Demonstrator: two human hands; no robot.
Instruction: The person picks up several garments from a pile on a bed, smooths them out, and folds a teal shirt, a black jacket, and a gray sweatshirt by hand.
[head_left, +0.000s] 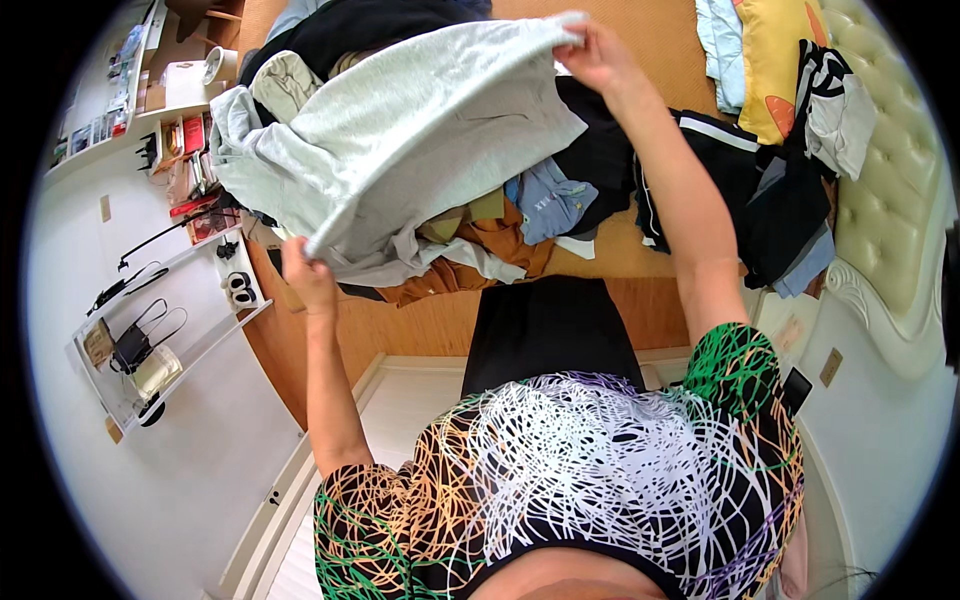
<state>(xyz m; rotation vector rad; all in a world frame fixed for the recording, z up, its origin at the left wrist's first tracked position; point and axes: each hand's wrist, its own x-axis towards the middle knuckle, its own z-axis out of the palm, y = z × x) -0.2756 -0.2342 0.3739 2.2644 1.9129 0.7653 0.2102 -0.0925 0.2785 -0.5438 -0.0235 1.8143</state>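
A light grey garment (420, 112) is stretched between my two hands above a bed. My left hand (309, 279) grips its lower left edge, near the front of the bed. Farther out, my right hand (596, 56) pinches its upper right end. The cloth hangs in a slanting fold, and its left part lies bunched. Beneath it are rust-brown clothing (499, 232), a blue printed garment (553, 199) and black clothing (596, 142), all partly covered. The garment's exact kind cannot be made out.
More dark clothes (360, 34) lie behind the grey cloth. On the right are black trousers with a white stripe (720, 135), a yellow pillow (772, 67) and the tufted headboard (877, 150). Shelves with books (191, 165) and a rack with a black bag (135, 345) stand left.
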